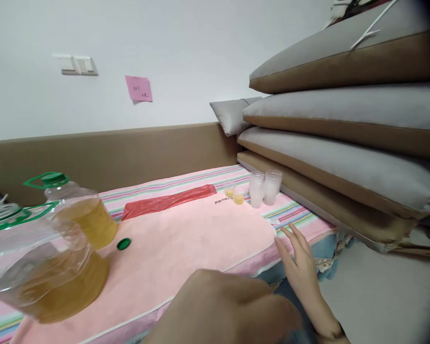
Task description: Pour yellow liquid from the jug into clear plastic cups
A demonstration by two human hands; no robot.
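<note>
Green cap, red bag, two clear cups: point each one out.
green cap [123,243], head view, middle of its top
red bag [168,200], head view, middle of the flat plastic
clear cups [264,188], head view, where the two walls meet

A pale pink rectangular towel [186,239] lies over a pink striped cloth [186,184], and everything here is placed against it. The right hand [301,265] rests open, fingers spread, at the towel's right corner. The left hand [229,310], blurred and close to the camera, hangs over its near edge, holding nothing visible. On its left stand two clear plastic jugs of yellow oil [50,267], with a small green round cap [123,244] just beside them. Beyond its far edge lies a crumpled red plastic bag [168,200]; at its far right corner stand two clear plastic cups [264,188].
</note>
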